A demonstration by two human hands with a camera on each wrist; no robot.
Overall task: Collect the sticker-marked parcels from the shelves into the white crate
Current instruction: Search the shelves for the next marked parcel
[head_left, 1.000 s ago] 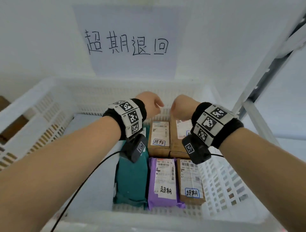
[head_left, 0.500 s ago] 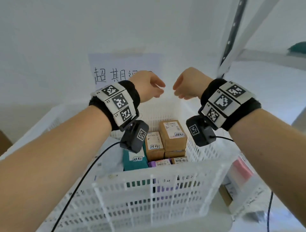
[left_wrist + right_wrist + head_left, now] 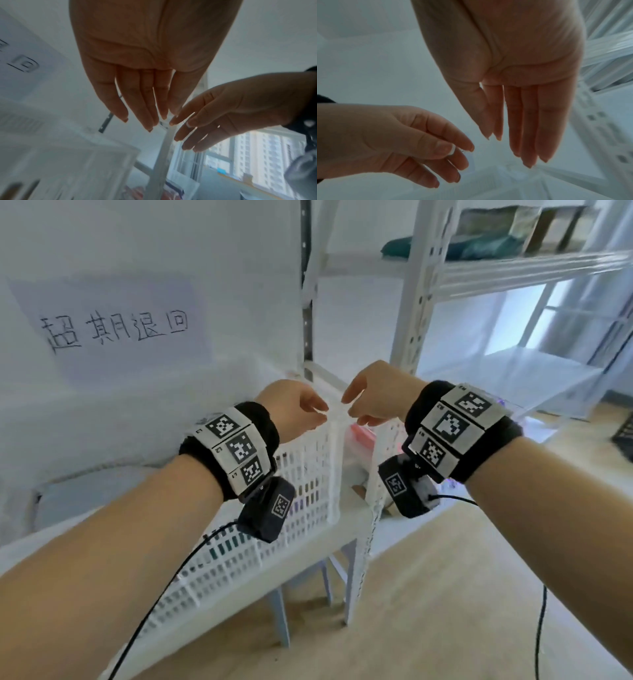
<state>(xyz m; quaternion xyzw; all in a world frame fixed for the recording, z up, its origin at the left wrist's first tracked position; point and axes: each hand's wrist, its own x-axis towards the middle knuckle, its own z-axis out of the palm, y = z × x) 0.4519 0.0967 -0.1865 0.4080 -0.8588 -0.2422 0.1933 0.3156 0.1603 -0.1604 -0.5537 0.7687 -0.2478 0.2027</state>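
Note:
The white slatted crate [image 3: 301, 508] sits on a low white table, seen from its near right corner; teal and purple parcels show faintly through its slats. My left hand [image 3: 301, 412] and right hand [image 3: 370, 402] hover side by side above the crate's right corner, both with straight, relaxed fingers and holding nothing. Each wrist view shows its own hand [image 3: 147, 115] [image 3: 515, 146] empty, fingers extended. On the upper shelf [image 3: 513, 265] at the top right lie a teal parcel [image 3: 472, 246] and brown boxes [image 3: 548, 231]. A pink parcel [image 3: 363, 440] lies on the low shelf behind the crate.
A white metal shelving rack [image 3: 414, 313] stands right of the crate, its upright just behind my right hand. A handwritten paper sign [image 3: 113, 330] hangs on the wall at the left. Wooden floor [image 3: 445, 594] spreads below and to the right.
Both hands rose out of the crate, letting go of the parcels. The view swung up and to the right, from the crate's inside to its corner and the shelving rack.

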